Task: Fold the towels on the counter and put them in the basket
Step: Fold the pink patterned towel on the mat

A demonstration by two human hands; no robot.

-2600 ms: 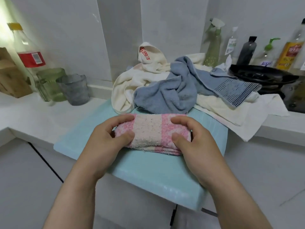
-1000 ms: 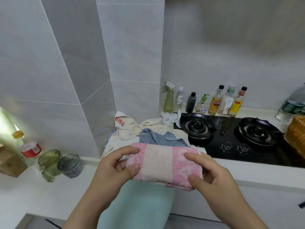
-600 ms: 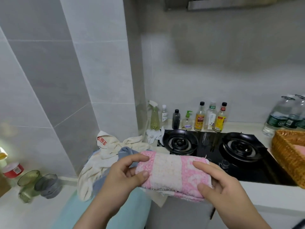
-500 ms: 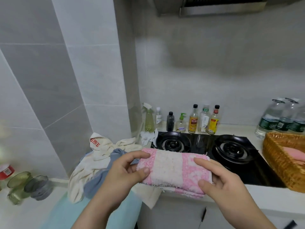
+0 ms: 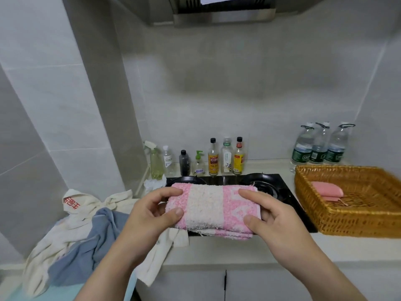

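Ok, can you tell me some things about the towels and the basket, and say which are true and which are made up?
1. The left hand and right hand both grip the folded pink-and-cream terry towel. True.
2. The brown woven wicker basket holds nothing. False: a folded pink cloth lies in it.
3. The crumpled blue towel is in the basket. False: it lies heaped on the white counter, at the left.
4. Three clear water bottles stand behind the basket. True.

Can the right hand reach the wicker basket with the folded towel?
Likely yes. The basket stands open-topped on the counter, right of the right hand gripping the folded towel, with nothing between them. Inside lies folded pink cloth, with bare room beside it.
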